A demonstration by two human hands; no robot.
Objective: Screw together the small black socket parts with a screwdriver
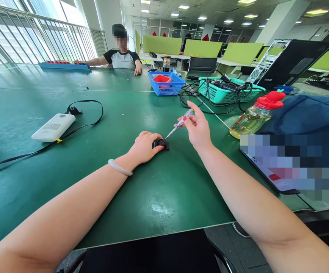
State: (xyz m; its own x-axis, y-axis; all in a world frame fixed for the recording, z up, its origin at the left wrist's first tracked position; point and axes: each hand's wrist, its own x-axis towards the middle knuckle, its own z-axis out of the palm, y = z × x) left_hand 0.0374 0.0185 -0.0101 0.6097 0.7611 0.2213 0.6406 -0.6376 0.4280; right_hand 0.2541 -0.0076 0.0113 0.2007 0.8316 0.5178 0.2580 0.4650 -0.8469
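Note:
My left hand (146, 147) rests on the green table (119, 121) with its fingers closed around a small black part (161, 143), which looks like a black plastic block on a flat base. My right hand (197, 127) pinches a screwdriver (178, 124) with a clear handle, one finger up at its rear end. The screwdriver slants down to the left, and its thin tip meets or nearly meets the top of the black part. My left fingers cover some of that part.
A white power bank (55, 127) with a black strap lies left. Beyond my hands are a blue basket (167, 89), a teal basket (218, 94) with cables, and a person (121, 57) seated across. Right are a bottle (252, 119), a tablet (278, 182) and a dark blue bag (315, 117).

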